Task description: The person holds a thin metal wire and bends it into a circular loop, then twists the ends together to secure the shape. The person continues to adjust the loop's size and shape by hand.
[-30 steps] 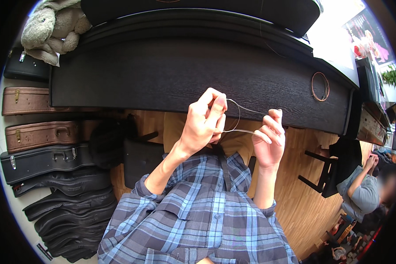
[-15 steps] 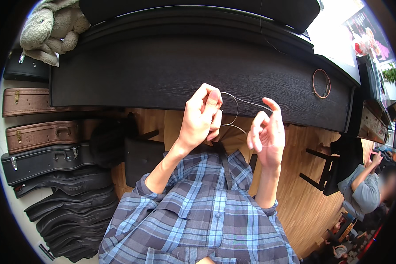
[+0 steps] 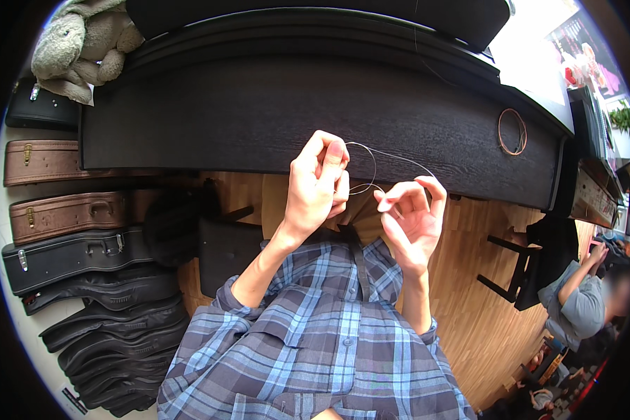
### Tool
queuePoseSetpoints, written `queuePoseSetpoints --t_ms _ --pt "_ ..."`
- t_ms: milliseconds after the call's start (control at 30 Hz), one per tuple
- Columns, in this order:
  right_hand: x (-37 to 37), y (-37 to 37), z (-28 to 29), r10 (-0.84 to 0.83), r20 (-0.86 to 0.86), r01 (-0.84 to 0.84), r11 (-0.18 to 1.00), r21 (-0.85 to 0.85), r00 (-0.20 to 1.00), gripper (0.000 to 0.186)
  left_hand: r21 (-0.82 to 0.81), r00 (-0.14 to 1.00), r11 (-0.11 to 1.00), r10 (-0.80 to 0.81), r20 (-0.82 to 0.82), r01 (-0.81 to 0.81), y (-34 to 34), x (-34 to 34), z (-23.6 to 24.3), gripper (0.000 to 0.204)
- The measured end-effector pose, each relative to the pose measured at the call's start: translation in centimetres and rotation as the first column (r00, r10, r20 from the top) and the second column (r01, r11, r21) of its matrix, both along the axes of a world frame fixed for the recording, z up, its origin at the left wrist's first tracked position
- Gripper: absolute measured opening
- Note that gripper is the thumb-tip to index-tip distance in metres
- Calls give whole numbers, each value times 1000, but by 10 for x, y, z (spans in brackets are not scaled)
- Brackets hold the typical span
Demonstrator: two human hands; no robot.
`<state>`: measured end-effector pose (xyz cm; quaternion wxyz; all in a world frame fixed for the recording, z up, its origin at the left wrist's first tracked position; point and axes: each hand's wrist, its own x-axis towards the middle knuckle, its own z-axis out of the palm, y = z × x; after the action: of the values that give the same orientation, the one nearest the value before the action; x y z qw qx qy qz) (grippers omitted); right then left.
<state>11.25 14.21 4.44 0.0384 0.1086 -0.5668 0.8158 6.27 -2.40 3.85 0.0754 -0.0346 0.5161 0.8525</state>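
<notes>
My left hand (image 3: 318,178) is closed in a pinch on a thin, pale wire string (image 3: 374,161), which forms loops between my hands. My right hand (image 3: 416,213), a little lower and to the right, has its fingers loosely curled around the string, with the thumb apart; the exact contact at the fingertips is too small to make out. Both hands are in front of a black wooden piano (image 3: 231,112). A copper-coloured coiled string (image 3: 511,132) lies on its right end.
A grey plush rabbit (image 3: 73,52) sits top left above stacked brown (image 3: 66,217) and black instrument cases (image 3: 77,252). A black bench (image 3: 227,255) is beside my left forearm. At right are black chair legs (image 3: 504,273) and another person (image 3: 581,301).
My left hand has moved slightly up and left. My right hand has shifted left, turned and regrouped its fingers on the string, whose loop changed shape.
</notes>
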Motion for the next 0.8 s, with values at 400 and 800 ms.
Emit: queuePoseSetpoints --t_ms 400,800 --pt "-8 9 10 -123 -53 134 890 435 991 22 -258 992 964 31 -123 -62 -8 0 2 29" --pt "-14 2 9 -22 204 -98 823 560 979 7 -234 984 969 41 -173 -82 -2 6 6 27"
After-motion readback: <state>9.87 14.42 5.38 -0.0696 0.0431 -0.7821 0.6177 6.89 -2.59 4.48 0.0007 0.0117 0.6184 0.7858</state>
